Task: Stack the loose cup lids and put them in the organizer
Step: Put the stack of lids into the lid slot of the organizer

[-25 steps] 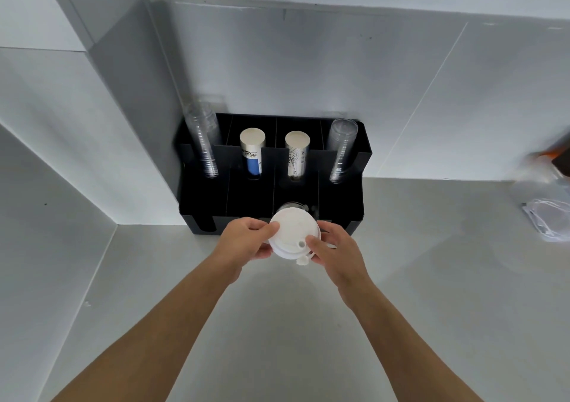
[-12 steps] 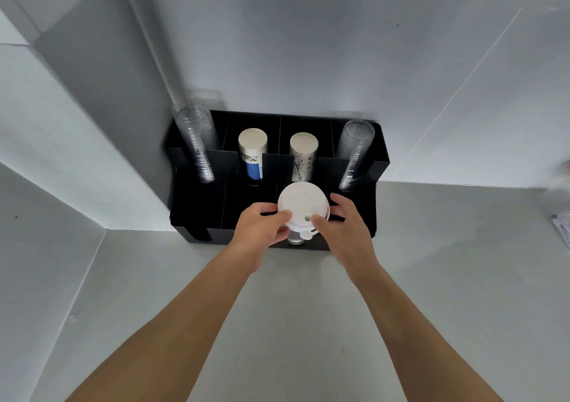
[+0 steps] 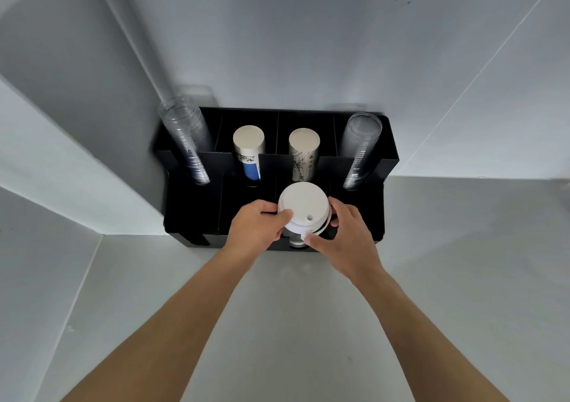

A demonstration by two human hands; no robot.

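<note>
A stack of white cup lids [image 3: 303, 209] hangs over a front compartment of the black organizer [image 3: 191, 213], right of its middle. My left hand [image 3: 257, 227] grips the stack's left edge and my right hand [image 3: 347, 236] grips its right and lower edge. The top lid shows a small round hole and a tab toward me. Below the stack, something clear and grey shows in the compartment's front slot [image 3: 296, 243]; I cannot tell what it is.
The organizer's back row holds two stacks of clear cups [image 3: 185, 142] [image 3: 361, 152] at the ends and two stacks of paper cups [image 3: 249, 155] [image 3: 303, 153] between them. It stands on a grey counter [image 3: 308, 309] against white walls in a corner.
Both hands have carried the lid stack away from me, from the counter in front of the organizer to above its front compartment. The view has closed in on the organizer.
</note>
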